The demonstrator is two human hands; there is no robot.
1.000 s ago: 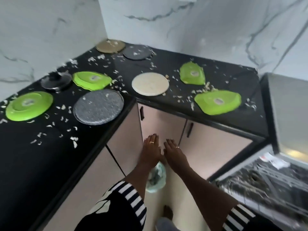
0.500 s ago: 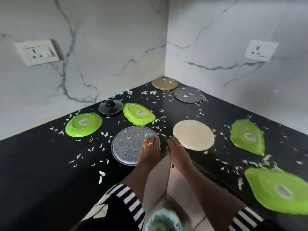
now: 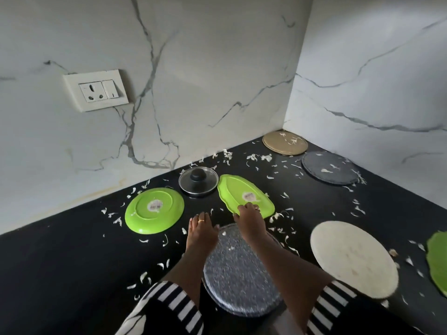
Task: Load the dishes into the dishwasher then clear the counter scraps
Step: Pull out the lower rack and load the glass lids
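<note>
One leaf-shaped green plate (image 3: 244, 197), sticker-side up

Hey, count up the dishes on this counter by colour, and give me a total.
Green plates: 3
Grey plates: 2
Tan plate: 1
Cream plate: 1
Glass lid: 1
Total: 8

Speckled grey plate (image 3: 232, 281) at the counter's (image 3: 72, 274) near edge partly hidden under both forearms (image 3: 285, 269); green plate (image 3: 437, 262) at the right edge cut off by the frame; sticker (image 3: 248, 196) print on the leaf-shaped plate (image 3: 232, 189) too small for us to read; we can't tell whether the right hand (image 3: 250, 220) grips its rim.
</note>
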